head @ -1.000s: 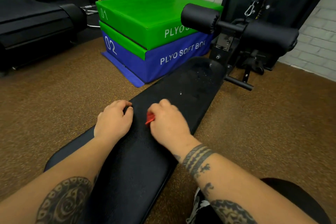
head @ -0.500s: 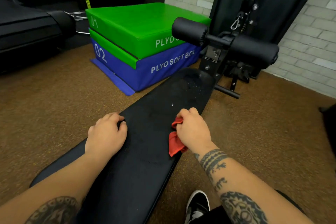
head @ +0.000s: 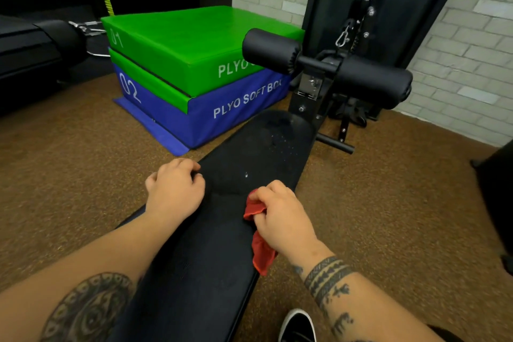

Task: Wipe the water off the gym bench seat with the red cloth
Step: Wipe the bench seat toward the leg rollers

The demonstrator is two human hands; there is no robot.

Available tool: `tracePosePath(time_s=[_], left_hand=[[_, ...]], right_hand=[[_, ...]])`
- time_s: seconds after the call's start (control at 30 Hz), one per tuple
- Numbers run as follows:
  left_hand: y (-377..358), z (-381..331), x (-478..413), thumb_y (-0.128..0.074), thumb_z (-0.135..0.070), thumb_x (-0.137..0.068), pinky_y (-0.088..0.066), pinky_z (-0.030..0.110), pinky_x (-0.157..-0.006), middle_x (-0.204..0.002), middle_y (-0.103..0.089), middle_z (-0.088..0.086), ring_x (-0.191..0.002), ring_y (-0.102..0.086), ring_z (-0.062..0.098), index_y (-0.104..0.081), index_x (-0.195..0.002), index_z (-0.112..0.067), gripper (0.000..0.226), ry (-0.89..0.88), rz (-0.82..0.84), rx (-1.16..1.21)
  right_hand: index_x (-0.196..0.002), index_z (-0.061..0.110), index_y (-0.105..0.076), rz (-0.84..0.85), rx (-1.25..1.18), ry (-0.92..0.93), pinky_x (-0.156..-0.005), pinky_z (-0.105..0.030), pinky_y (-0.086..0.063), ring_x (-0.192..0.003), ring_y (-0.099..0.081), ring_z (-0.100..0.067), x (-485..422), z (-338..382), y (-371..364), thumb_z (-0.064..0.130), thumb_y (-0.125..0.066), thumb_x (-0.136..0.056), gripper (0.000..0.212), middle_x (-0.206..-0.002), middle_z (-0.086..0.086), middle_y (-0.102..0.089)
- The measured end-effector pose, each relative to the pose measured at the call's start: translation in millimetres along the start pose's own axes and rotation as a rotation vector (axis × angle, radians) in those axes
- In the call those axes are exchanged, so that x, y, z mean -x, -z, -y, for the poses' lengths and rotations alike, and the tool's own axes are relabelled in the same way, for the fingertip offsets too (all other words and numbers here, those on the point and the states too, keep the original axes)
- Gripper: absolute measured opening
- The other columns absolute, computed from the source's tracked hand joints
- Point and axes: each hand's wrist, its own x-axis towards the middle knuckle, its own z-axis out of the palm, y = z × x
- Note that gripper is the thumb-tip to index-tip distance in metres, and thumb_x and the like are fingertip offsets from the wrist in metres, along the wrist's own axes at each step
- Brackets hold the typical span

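Observation:
A long black padded bench seat (head: pixel 211 253) runs from the bottom of the view up to the middle. Small water drops (head: pixel 280 144) glisten on its far end, and a single drop sits nearer my hands. My right hand (head: pixel 283 219) rests on the seat's right edge, shut on a crumpled red cloth (head: pixel 259 244) that hangs partly over that edge. My left hand (head: pixel 175 191) grips the seat's left edge with curled fingers.
Two black foam roller pads (head: pixel 327 69) on a metal post stand at the bench's far end. A green and blue stacked plyo soft box (head: pixel 188 78) sits left of it. Brown rubber floor surrounds the bench; a black-and-white shoe (head: pixel 298 326) shows at the bottom.
My right hand slid from the middle of the seat to its right edge, and more of the red cloth now shows trailing below it. My left hand stayed on the left edge.

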Motion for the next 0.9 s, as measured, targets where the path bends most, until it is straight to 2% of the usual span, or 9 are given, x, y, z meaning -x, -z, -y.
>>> tracePosePath(time_s=[0.13, 0.27, 0.33, 0.43, 0.6, 0.7, 0.8, 0.9], left_hand=[[-5, 8, -7, -0.048, -0.04, -0.092, -0.041, 0.049, -0.1, -0.125, -0.059, -0.002, -0.118, -0.055, 0.028, -0.061, -0.119, -0.031, 0.031, 0.027, 0.048, 0.037], [-11, 11, -7, -0.049, -0.039, -0.092, -0.047, 0.042, -0.092, -0.125, -0.057, -0.001, -0.112, -0.058, 0.027, -0.059, -0.12, -0.033, 0.031, -0.001, 0.066, 0.062], [-11, 12, -8, -0.048, -0.039, -0.092, -0.047, 0.041, -0.09, -0.127, -0.056, -0.001, -0.113, -0.057, 0.027, -0.057, -0.121, -0.033, 0.03, 0.001, 0.071, 0.046], [-11, 13, -8, -0.049, -0.039, -0.092, -0.046, 0.043, -0.093, -0.126, -0.055, -0.001, -0.115, -0.056, 0.027, -0.058, -0.12, -0.034, 0.03, 0.004, 0.064, 0.046], [-8, 10, -5, -0.05, -0.039, -0.092, -0.046, 0.042, -0.091, -0.124, -0.055, -0.002, -0.113, -0.057, 0.027, -0.058, -0.121, -0.034, 0.031, 0.013, 0.057, 0.054], [-8, 9, -4, -0.05, -0.039, -0.092, -0.046, 0.042, -0.091, -0.125, -0.055, -0.002, -0.114, -0.057, 0.027, -0.058, -0.121, -0.033, 0.031, 0.021, 0.054, 0.053], [-8, 11, -5, -0.05, -0.04, -0.091, -0.048, 0.042, -0.09, -0.123, -0.054, -0.003, -0.113, -0.057, 0.027, -0.058, -0.119, -0.034, 0.03, 0.024, 0.054, 0.068], [-9, 11, -6, -0.049, -0.04, -0.092, -0.046, 0.04, -0.086, -0.123, -0.054, -0.002, -0.112, -0.056, 0.027, -0.057, -0.12, -0.033, 0.03, 0.018, 0.06, 0.058]], right_hand=[[-0.099, 0.026, -0.063, -0.097, 0.009, -0.168, -0.08, -0.038, -0.05, -0.092, -0.061, -0.031, -12, -24, 10, 0.024, -0.06, -0.084, 0.016, -0.1, 0.0, -0.05], [-0.105, 0.026, -0.066, -0.179, 0.028, -0.3, -0.084, -0.036, -0.049, -0.095, -0.062, -0.03, -28, -43, 27, 0.019, -0.06, -0.083, 0.024, -0.105, -0.001, -0.054], [-0.109, 0.028, -0.067, -0.229, -0.012, -0.236, -0.087, -0.035, -0.048, -0.099, -0.061, -0.026, -34, -45, 28, 0.016, -0.06, -0.082, 0.03, -0.108, 0.001, -0.057], [-0.115, 0.03, -0.069, -0.186, -0.019, -0.126, -0.095, -0.035, -0.048, -0.104, -0.058, -0.027, -39, -44, 11, 0.013, -0.057, -0.084, 0.037, -0.113, 0.002, -0.062], [-0.115, 0.025, -0.07, -0.231, -0.029, -0.203, -0.096, -0.034, -0.046, -0.109, -0.057, -0.03, -53, -52, 11, 0.008, -0.054, -0.083, 0.04, -0.113, -0.004, -0.062], [-0.116, 0.025, -0.07, -0.257, -0.12, -0.124, -0.099, -0.031, -0.046, -0.111, -0.061, -0.026, -67, -39, 18, 0.01, -0.057, -0.083, 0.038, -0.115, -0.003, -0.066], [-0.121, 0.025, -0.069, -0.183, -0.162, 0.004, -0.104, -0.029, -0.043, -0.115, -0.06, -0.022, -81, -16, 9, 0.016, -0.059, -0.088, 0.035, -0.12, -0.001, -0.07], [-0.113, 0.031, -0.071, -0.026, -0.064, 0.046, -0.099, -0.036, -0.047, -0.112, -0.055, -0.024, -88, 2, -8, 0.01, -0.053, -0.087, 0.038, -0.112, 0.002, -0.072]])
